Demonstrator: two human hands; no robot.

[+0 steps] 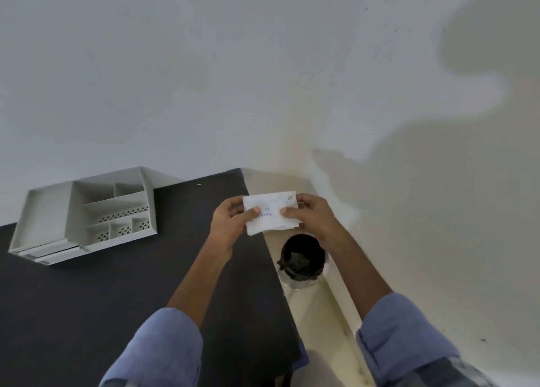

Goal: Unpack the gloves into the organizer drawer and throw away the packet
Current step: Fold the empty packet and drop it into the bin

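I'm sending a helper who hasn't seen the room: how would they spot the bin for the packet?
Start at the dark table and go to its right edge. On the pale floor beside it, below the hands, stands the bin: small, round, black-lined, unlike the white boxy organizer.

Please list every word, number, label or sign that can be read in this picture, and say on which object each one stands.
"CE": blue mark on the white glove packet held in both hands.
Blue line under it on the packet: too blurred to read.
Small coloured logo at the packet's top right corner: too blurred to read.
Organizer and bin: no text visible.
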